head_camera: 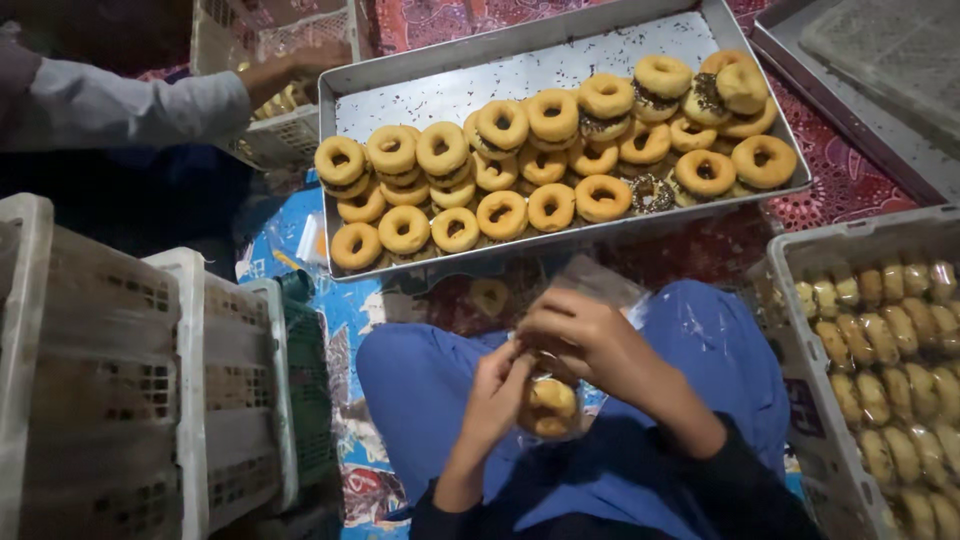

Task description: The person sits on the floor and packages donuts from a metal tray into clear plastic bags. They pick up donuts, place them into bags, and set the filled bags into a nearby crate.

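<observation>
Over my lap, my left hand (497, 394) and my right hand (578, 337) both grip a clear plastic bag (548, 408) with golden ring doughnuts inside. The right hand pinches the bag's top; the left holds its side. Just beyond my knees lies a metal tray (400, 95) carrying several stacked ring doughnuts (552, 205), some with dark sprinkles. A single doughnut (489, 296) lies on the floor under the tray's near edge.
A white crate (790, 300) at right holds several bagged doughnuts (900, 350). White slatted crates (190, 380) stand at left. Another person's sleeve (120, 105) and hand (280, 72) reach into a crate at the back left. A second metal tray (860, 110) sits at the back right.
</observation>
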